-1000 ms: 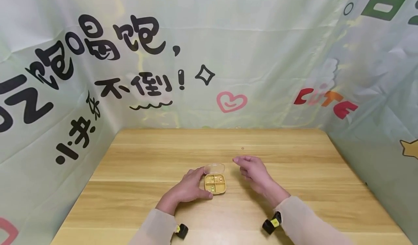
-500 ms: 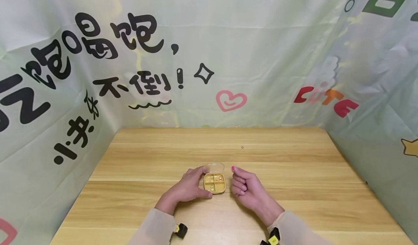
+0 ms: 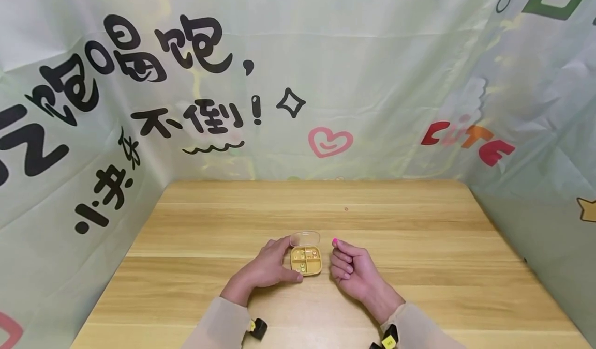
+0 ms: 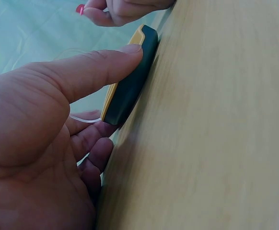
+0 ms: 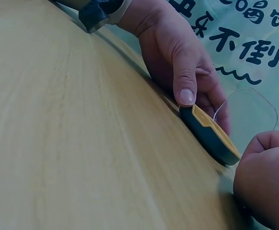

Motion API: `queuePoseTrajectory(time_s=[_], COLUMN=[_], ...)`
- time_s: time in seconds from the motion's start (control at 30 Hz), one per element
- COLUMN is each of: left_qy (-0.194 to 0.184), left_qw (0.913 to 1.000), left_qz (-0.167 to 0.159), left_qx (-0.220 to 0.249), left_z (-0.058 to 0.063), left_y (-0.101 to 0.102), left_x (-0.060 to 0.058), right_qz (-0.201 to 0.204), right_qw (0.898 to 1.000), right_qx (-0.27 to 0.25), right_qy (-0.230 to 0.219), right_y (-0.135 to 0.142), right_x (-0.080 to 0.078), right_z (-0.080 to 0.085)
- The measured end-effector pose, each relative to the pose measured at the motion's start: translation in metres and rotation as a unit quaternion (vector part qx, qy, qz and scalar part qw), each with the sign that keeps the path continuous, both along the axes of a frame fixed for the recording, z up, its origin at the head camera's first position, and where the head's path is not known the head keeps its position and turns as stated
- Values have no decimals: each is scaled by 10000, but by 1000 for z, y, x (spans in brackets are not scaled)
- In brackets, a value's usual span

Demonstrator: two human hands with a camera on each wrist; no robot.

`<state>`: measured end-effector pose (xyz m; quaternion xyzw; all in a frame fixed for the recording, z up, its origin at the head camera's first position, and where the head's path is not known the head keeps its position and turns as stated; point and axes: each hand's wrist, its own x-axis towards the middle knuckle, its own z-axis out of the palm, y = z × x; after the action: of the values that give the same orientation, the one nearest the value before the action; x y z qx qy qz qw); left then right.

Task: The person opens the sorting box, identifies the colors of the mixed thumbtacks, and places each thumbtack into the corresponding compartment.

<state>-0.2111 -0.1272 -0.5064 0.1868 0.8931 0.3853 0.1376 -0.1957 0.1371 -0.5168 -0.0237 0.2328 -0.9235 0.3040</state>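
My left hand [image 3: 267, 264] holds a small pill box [image 3: 321, 267] at its left side, with the thumb along its near edge and fingers behind. The box has a yellow inside split into compartments, a dark green outer shell [image 4: 132, 91] and a clear lid [image 3: 305, 239] standing open. Tiny ring-shaped pieces [image 3: 302, 268] lie in some compartments; the front right one looks bare. Just right of the box, my right hand [image 3: 354, 271] pinches a small bright pink piece [image 3: 334, 241] between thumb and index finger, the other fingers curled. Its exact kind is too small to tell.
A tiny ring [image 3: 346, 209] lies on the wooden table [image 3: 209, 219] beyond my right hand. Printed cloth [image 3: 391, 80] hangs at the back and both sides of the table. A black and yellow camera mount [image 3: 258, 329] sits at my left wrist.
My right hand has drawn back toward me and turned, bringing the pink piece into clear view, then shifted very slightly right. My left hand and the box have stayed in place.
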Motion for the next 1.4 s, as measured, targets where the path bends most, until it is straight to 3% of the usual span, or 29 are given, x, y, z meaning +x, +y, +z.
queuePoseTrajectory(time_s=[0.7,0.83,0.9,0.97,1.03,1.1,1.17,1.23,1.3,1.33,1.4], left_qy=[43,76,67,57,48,40,41,44,62,70,91], left_qw=[10000,10000,10000,10000,10000,10000,10000,10000,9999,9999,9999], left_qz=[3,-14,-15,-29,-49,-58,-78,-81,-86,-91,-102], left_qx=[43,55,64,68,55,28,5,-6,-15,-12,-13], left_z=[1,1,2,2,3,4,5,4,4,4,3], left_y=[-1,-1,-1,-1,-1,-1,-1,-1,-2,-2,-2], left_x=[1,1,1,1,1,1,1,0,0,0,0], right_qz=[53,-202,-359,-480,-532,-515,-503,-450,-401,-383,-327], right_qw=[9996,9916,9746,9414,8905,8269,7502,6771,6134,5847,5471], right_qx=[81,1144,2058,3147,4198,5106,5877,6430,6806,6959,7143], right_qy=[258,571,811,1116,1670,2297,2988,3550,3986,4152,4352], right_y=[-3,-7,-11,-15,-19,-23,-27,-31,-35,-36,-39], right_x=[1,3,4,4,3,2,1,1,1,1,1], right_z=[-3,4,10,17,24,29,32,34,35,35,35])
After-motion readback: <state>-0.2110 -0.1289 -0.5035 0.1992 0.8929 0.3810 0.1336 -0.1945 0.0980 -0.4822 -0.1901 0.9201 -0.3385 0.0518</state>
